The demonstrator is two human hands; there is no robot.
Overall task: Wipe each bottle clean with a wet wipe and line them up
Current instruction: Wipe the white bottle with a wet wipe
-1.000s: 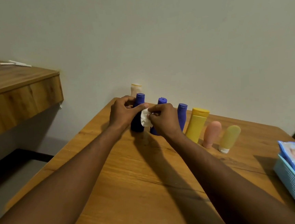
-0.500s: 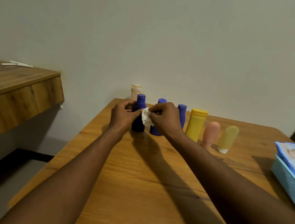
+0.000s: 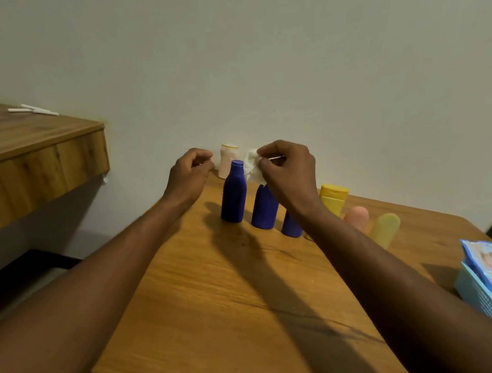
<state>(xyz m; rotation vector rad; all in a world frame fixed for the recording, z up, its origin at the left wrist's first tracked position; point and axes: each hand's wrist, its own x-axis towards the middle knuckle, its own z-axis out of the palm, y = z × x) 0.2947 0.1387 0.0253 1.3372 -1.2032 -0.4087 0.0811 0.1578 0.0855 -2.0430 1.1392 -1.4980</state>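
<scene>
Bare left grip [image 3: 191, 173], with a rounded row of knuckles along its top. Behind that grip, a bare left forearm [image 3: 99, 288], narrow at the wrist and broadening steadily away from the grip to the picture's edge. Bare right grip [image 3: 289, 167], knuckles likewise rounded and plain. Behind it, a bare right forearm [image 3: 380, 278] of the same long build, uncovered from wrist to picture edge. Deep shadow along the underside of both forearms. Nails too small to make out.
</scene>
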